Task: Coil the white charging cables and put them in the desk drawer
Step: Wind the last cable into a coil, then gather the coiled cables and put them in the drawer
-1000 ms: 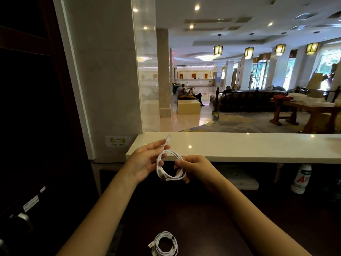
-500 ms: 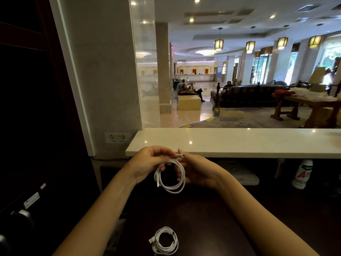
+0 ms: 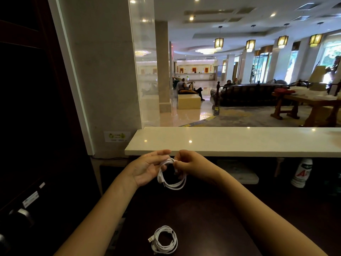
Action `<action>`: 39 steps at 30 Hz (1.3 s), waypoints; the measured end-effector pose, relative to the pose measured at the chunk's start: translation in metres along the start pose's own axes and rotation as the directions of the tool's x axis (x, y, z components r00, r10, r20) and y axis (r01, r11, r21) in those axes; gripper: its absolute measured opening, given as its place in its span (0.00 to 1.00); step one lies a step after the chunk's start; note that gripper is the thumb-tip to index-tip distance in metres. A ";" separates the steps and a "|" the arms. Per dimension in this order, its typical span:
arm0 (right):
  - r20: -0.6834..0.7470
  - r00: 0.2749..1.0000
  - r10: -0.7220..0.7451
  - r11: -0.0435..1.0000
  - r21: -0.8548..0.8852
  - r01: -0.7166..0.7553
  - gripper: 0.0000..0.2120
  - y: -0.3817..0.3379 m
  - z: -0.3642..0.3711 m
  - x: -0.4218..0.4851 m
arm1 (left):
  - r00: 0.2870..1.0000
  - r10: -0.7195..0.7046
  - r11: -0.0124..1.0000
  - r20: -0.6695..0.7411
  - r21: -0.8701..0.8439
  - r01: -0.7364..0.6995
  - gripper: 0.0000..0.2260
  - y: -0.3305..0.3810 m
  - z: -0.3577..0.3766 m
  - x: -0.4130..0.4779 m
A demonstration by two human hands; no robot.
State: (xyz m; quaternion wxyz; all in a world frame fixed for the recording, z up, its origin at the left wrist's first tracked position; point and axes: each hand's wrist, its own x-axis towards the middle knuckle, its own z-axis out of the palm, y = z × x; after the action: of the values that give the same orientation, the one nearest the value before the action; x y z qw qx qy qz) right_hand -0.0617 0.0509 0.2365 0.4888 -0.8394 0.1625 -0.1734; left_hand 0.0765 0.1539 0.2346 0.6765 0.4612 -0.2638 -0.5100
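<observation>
A white charging cable (image 3: 172,183) hangs as a small coil between my two hands, above the dark desk (image 3: 203,218). My left hand (image 3: 147,169) holds the coil's top left with its palm turned up and fingers loosely curled. My right hand (image 3: 191,163) pinches the top of the coil, its fingertips closed on the strands. A second white cable (image 3: 164,240) lies coiled on the desk near the front edge, with its USB plug sticking out to the left. No drawer can be made out in the dark area.
A pale stone counter ledge (image 3: 239,141) runs across just beyond my hands. Under it stand a white bottle (image 3: 301,172) at the right and a pale flat object (image 3: 238,170). Dark cabinetry (image 3: 27,163) fills the left. A lobby with seated people lies beyond.
The free cable end that stuck up a second ago has been brought down into the coil. Both hands have closed together at the coil's top, and the loop now hangs below them.
</observation>
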 end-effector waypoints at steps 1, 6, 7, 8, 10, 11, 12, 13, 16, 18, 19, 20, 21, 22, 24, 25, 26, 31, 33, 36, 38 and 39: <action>-0.013 1.000 -0.022 0.997 -0.078 0.020 0.04 0.001 0.000 0.001 | 1.000 -0.022 1.000 -0.014 -0.022 0.022 0.07 -0.001 0.000 0.000; -0.092 0.991 -0.100 0.833 -0.552 0.033 0.08 0.011 0.003 0.011 | 0.995 -0.082 0.996 -0.050 -0.051 0.079 0.07 -0.009 -0.001 0.003; -0.109 0.988 -0.106 0.812 -0.584 0.022 0.09 0.016 0.006 0.012 | 0.997 -0.060 0.998 -0.044 0.016 0.061 0.09 -0.013 -0.002 0.004; -0.127 0.986 -0.106 0.813 -0.582 0.013 0.09 0.021 0.009 0.014 | 0.999 -0.028 0.993 -0.046 0.111 0.033 0.12 -0.019 -0.003 0.006; -0.190 0.979 -0.074 0.897 -0.442 -0.018 0.07 0.034 0.015 0.017 | 0.995 0.031 0.946 -0.099 0.323 0.002 0.14 -0.036 -0.008 0.010; -0.223 0.974 -0.044 0.944 -0.328 -0.032 0.05 0.040 0.017 0.018 | 0.989 0.044 0.913 -0.139 0.407 0.016 0.13 -0.046 -0.012 0.012; -0.243 0.970 -0.012 0.974 -0.222 -0.044 0.03 0.046 0.017 0.019 | 0.984 0.036 0.887 -0.174 0.459 0.049 0.11 -0.056 -0.016 0.014; -0.242 0.970 0.018 0.987 -0.149 -0.055 0.04 0.053 0.018 0.019 | 0.980 0.010 0.884 -0.201 0.459 0.085 0.08 -0.066 -0.020 0.015; -0.175 0.983 0.062 0.979 -0.180 -0.094 0.05 0.074 0.020 0.021 | 0.965 -0.035 0.948 -0.262 0.298 0.116 0.06 -0.086 -0.029 0.019; -0.159 0.985 0.074 0.950 -0.290 -0.118 0.05 0.091 0.028 0.022 | 0.940 -0.023 0.955 -0.340 0.271 0.121 0.07 -0.096 -0.036 0.024; -0.162 0.983 0.086 0.936 -0.325 -0.135 0.06 0.101 0.034 0.022 | 0.927 -0.027 0.955 -0.375 0.264 0.135 0.07 -0.101 -0.040 0.025; -0.169 0.980 0.101 0.926 -0.345 -0.155 0.06 0.112 0.042 0.022 | 0.915 -0.040 0.952 -0.403 0.261 0.157 0.08 -0.109 -0.044 0.026; -0.177 0.976 0.124 0.917 -0.357 -0.181 0.07 0.123 0.052 0.020 | 0.904 -0.057 0.946 -0.424 0.268 0.185 0.08 -0.118 -0.049 0.028; -0.182 0.972 0.149 0.909 -0.363 -0.207 0.07 0.136 0.063 0.019 | 0.891 -0.078 0.934 -0.448 0.279 0.222 0.08 -0.129 -0.055 0.029; -0.180 0.958 0.221 0.884 -0.378 -0.275 0.07 0.160 0.087 0.013 | 0.852 -0.129 0.904 -0.507 0.294 0.311 0.07 -0.155 -0.071 0.030; -0.173 0.949 0.265 0.867 -0.387 -0.313 0.07 0.172 0.099 0.009 | 0.832 -0.150 0.887 -0.535 0.300 0.352 0.06 -0.169 -0.078 0.030; -0.164 0.937 0.308 0.855 -0.384 -0.348 0.07 0.184 0.110 0.006 | 0.810 -0.170 0.866 -0.561 0.306 0.394 0.06 -0.183 -0.086 0.030; -0.145 0.864 0.483 0.800 -0.328 -0.502 0.10 0.229 0.146 -0.001 | 0.754 -0.123 0.722 -0.645 0.463 0.514 0.07 -0.232 -0.118 0.031; -0.153 0.850 0.504 0.779 -0.344 -0.524 0.09 0.237 0.155 -0.004 | 0.771 -0.082 0.639 -0.631 0.561 0.527 0.04 -0.242 -0.125 0.031; -0.196 0.847 0.494 0.776 -0.341 -0.531 0.08 0.246 0.164 -0.007 | 0.801 -0.025 0.490 -0.598 0.691 0.532 0.05 -0.241 -0.124 0.027; -0.206 0.850 0.485 0.794 -0.303 -0.527 0.12 0.250 0.168 -0.010 | 0.809 0.010 0.319 -0.588 0.768 0.555 0.09 -0.240 -0.127 0.026; -0.208 0.850 0.484 0.809 -0.264 -0.525 0.14 0.250 0.169 -0.011 | 0.816 0.024 0.273 -0.577 0.789 0.550 0.11 -0.240 -0.132 0.026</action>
State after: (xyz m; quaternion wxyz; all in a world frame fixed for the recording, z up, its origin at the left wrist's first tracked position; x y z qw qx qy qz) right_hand -0.0213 0.0676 -0.0627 0.3671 -0.8188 0.4366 -0.0638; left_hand 0.0870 0.1632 -0.0400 0.2235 0.9128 -0.2464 -0.2369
